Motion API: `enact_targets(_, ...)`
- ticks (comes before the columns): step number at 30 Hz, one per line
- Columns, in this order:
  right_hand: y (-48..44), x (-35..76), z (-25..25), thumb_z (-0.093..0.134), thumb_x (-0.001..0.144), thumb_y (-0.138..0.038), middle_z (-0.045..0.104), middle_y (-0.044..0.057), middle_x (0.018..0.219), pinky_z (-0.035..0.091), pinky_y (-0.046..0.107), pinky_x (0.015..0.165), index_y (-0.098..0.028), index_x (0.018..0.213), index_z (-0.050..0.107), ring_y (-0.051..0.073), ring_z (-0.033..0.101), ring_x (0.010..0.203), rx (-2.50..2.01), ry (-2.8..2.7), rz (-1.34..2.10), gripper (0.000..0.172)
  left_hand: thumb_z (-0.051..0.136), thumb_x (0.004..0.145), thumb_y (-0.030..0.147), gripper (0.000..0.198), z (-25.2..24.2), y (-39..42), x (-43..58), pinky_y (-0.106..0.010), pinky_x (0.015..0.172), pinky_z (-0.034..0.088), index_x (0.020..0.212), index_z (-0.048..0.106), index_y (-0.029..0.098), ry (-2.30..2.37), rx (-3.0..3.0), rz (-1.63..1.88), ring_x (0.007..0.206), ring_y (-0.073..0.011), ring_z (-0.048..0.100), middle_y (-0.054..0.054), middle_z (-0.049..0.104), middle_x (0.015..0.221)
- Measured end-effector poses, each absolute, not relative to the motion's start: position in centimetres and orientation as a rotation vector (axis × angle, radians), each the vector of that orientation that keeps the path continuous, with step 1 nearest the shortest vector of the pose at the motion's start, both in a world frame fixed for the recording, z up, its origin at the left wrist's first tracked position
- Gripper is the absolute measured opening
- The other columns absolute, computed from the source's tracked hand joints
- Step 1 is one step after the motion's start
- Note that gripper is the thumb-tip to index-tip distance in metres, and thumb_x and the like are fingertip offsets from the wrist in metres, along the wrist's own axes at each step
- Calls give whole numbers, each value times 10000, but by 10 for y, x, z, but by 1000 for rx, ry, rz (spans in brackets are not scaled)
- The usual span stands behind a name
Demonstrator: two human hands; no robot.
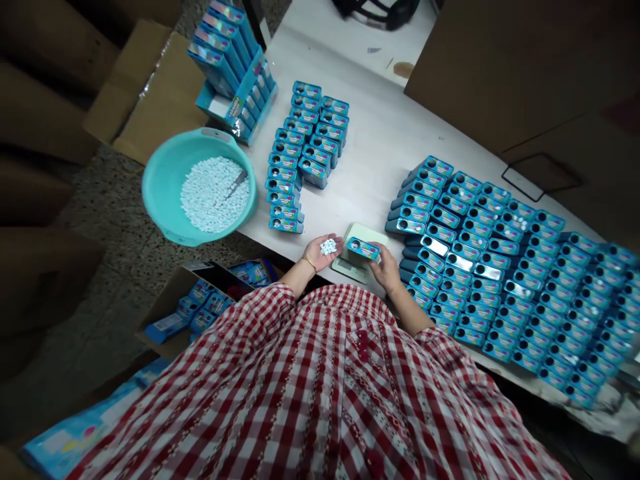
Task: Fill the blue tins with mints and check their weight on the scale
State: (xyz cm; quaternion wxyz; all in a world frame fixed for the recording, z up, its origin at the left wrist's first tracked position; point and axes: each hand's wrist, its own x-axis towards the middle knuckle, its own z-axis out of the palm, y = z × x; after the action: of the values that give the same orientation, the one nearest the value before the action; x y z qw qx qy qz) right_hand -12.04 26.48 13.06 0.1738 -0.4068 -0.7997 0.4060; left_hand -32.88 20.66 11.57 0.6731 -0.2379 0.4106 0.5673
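Note:
My left hand [315,254] lies palm up above the table's front edge, cupping a small heap of white candies [328,247]. In my right hand [387,269] is a small blue tin [363,249] with a dark round hole in its top, gripped at its right end. The tin is over a pale kitchen scale [369,233]; whether it rests on the scale I cannot tell. To the left, a turquoise tub [163,193] holds many similar white candies, with a metal scoop or spoon [236,184] stuck in them.
Two columns of blue tins [315,171] stand beyond my left hand. A large block of tins [470,280] fills the table's right side. Behind the tub is a display box [235,107] with blue packs. An open carton [170,300] of blue packs sits below, left.

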Motion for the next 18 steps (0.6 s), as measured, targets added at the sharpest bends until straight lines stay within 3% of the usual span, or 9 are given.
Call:
enact_targets(5, 261, -145, 183, 458, 841, -289, 572, 103, 1119, 387, 400, 826, -213, 1307, 430, 257, 477, 973, -890, -2765, 654, 473, 448, 836, 218, 201, 113, 221, -324, -278, 627, 487, 760, 604, 117, 911, -550, 1278, 625, -151, 616, -82, 661, 709)
enact_targets(10, 261, -148, 205, 412, 862, -240, 598, 117, 1033, 335, 366, 729, -164, 1297, 457, 240, 455, 885, -869, -2987, 214, 444, 429, 844, 209, 225, 117, 226, -318, -285, 640, 481, 743, 604, 111, 854, -574, 1298, 650, -164, 626, -83, 655, 683)
enact_targets(14, 258, -146, 211, 392, 875, -215, 572, 118, 1123, 316, 365, 744, -185, 1327, 420, 238, 440, 923, -804, -3031, 107, 453, 447, 829, 202, 207, 115, 227, -314, -283, 638, 478, 731, 606, 114, 823, -565, 1275, 624, -159, 616, -81, 661, 685)
enact_targets(18, 258, -145, 210, 385, 873, -189, 597, 110, 1059, 314, 365, 721, -207, 1311, 439, 237, 447, 888, -818, -3055, 65, 442, 432, 836, 188, 216, 114, 229, -309, -270, 622, 474, 716, 599, 121, 822, -576, 1257, 609, -152, 612, -71, 653, 645)
